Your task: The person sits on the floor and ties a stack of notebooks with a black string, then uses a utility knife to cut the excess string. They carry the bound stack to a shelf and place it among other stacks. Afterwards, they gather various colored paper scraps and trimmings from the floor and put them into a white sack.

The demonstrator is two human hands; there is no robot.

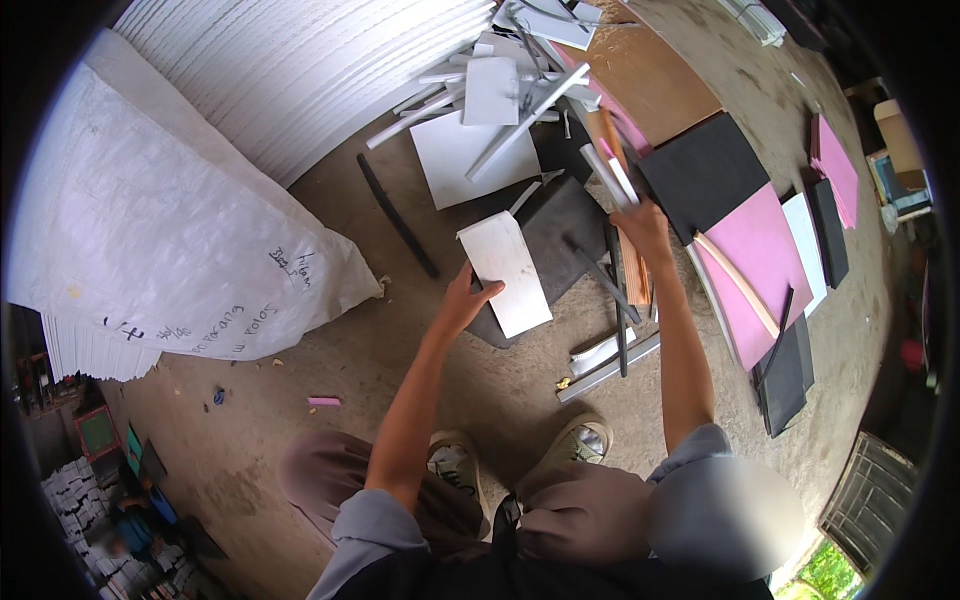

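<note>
White sack (190, 220), white panel (510, 285) and pale strips (606, 176) over a concrete floor (310, 365)

Container, one: we are listing the sack, large and creased, spreading at our left with dark handwriting on its side. Stacked white sheets (95, 347) are showing at its lower left edge; whether they are lying inside it or under it, we cannot tell.

Left hand (466, 302): we are pinching the panel by its left edge, thumb resting on its face, fingers going beneath. The panel is hanging or lying above a black sheet (570, 225), covering part of it.

Right hand (642, 228): we are closing our fingers around the pale strips, blurred at their upper ends.

Obstructions: dark strips (600, 275) are crossing the black sheet's right side; a long white strip (528, 122) is slanting over a white sheet (445, 165) at the heap's near edge.

Surroundings: a ridged white stack (300, 80) is rising beyond the sack; a black strip (398, 215) is lying alone between sack and heap. On our right, a brown sheet (650, 70), a black square (708, 163) and a pink sheet (760, 240) are forming a row, a cream strip (735, 283) lying across the pink.
</note>
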